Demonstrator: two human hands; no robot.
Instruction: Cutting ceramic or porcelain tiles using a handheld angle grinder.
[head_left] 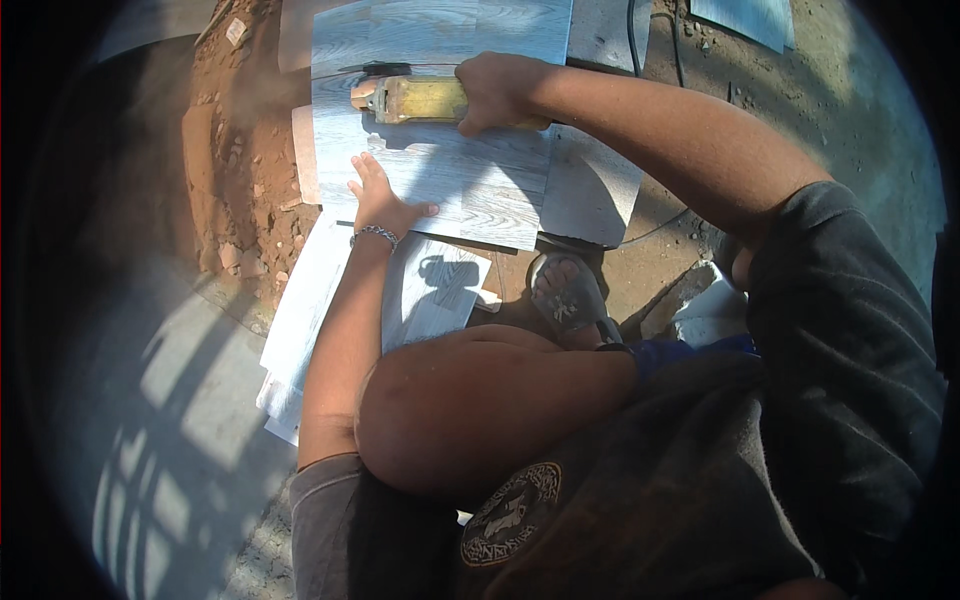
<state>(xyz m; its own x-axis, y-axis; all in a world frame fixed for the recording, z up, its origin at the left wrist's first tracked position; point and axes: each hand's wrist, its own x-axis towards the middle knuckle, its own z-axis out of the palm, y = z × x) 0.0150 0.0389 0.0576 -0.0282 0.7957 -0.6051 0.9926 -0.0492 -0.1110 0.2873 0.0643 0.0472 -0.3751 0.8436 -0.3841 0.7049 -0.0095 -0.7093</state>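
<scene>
My right hand is wrapped round the rear of a yellow angle grinder. The grinder lies level over a pale grey wood-patterned tile, its metal head pointing left. Its dark disc sits at a thin dark line that runs across the tile's upper part; how deep the disc reaches is hidden. On the tile's near left part rests my left hand, fingers spread, holding nothing. A chain bracelet circles that wrist.
Similar planks lie below the tile, by my left forearm. Grey slabs support its right side. Reddish soil with rubble borders the left. Black cable runs at the top right. My sandalled foot is close to the tile's near edge.
</scene>
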